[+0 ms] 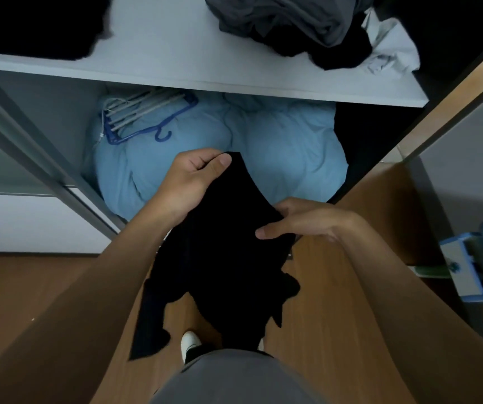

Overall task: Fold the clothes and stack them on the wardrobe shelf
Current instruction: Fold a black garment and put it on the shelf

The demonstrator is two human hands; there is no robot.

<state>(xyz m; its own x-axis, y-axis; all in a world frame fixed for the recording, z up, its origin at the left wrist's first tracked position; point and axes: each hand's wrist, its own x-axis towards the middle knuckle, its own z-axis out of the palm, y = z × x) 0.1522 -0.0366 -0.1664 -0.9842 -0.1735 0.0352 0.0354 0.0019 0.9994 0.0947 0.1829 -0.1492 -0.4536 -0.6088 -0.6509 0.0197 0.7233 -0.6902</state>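
A black garment (pixel 220 258) hangs in front of me, below the white wardrobe shelf (pixel 176 71). My left hand (pixel 190 179) pinches its top edge between thumb and fingers. My right hand (pixel 298 220) grips the garment's right side lower down, thumb on the front. The cloth's lower part dangles loose over the wooden floor. On the shelf lies a crumpled heap of grey and black clothes (pixel 292 24) at the right, and a dark garment (pixel 30 24) at the left.
Under the shelf sits a light blue duvet (pixel 278 150) with a blue hanger (pixel 147 121) and pale hangers on it. A wardrobe door (pixel 453 118) stands open at the right. A blue and white object (pixel 479 258) stands on the floor at right.
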